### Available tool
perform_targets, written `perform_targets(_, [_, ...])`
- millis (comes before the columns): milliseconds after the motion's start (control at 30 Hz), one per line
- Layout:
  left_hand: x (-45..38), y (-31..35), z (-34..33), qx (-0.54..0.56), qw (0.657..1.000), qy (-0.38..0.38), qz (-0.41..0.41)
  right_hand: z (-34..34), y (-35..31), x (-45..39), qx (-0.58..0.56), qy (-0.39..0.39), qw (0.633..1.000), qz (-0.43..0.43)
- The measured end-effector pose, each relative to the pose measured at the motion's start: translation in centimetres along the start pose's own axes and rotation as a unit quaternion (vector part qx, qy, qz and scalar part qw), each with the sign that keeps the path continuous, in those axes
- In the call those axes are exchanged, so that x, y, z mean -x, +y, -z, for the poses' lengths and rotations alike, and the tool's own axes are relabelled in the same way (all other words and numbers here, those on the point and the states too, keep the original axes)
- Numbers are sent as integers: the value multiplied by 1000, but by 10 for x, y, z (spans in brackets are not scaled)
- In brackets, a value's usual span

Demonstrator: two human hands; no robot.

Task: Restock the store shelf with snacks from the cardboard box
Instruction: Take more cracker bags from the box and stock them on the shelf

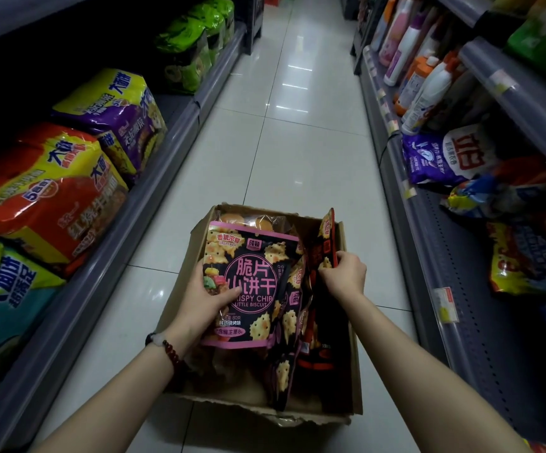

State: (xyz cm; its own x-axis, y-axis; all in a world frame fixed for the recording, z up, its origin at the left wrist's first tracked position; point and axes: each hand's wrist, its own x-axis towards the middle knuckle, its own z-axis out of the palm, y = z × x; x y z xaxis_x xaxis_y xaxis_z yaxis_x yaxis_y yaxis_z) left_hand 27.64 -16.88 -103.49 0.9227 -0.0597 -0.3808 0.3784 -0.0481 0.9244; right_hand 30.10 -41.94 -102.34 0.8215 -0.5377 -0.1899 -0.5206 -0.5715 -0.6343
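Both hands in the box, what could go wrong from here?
1. The left hand holds the black-and-pink biscuit bag by one edge only; the glossy bag could slip from that grip on lifting.
2. The right hand pinches an upright black-and-red snack bag packed against others; pulling it may drag neighbours out.
3. The brown cardboard box has a torn near rim, which might snag bags.

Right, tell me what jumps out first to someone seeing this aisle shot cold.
First comes the black-and-pink biscuit bag at centre, gripped by the left hand over the open cardboard box on the floor. Beside it the right hand pinches a red-edged bag standing at the box's right side. Next, the bright red noodle multipack on the left shelf.
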Motion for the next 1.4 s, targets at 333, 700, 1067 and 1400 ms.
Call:
perform_targets(333, [5,0,1,10,1000,2,7,24,-14,6,-54,78,993,64])
perform_targets(700, [-1,21,10,68,996,58,-27,87,-62,29,-327,49,930,158])
perform_targets(1067, [0,24,22,93,990,97,-34,69,-52,51,-439,78,887,121])
perform_targets(1400, [2,21,18,82,992,92,-39,34,-17,75,-437,-69,894,75])
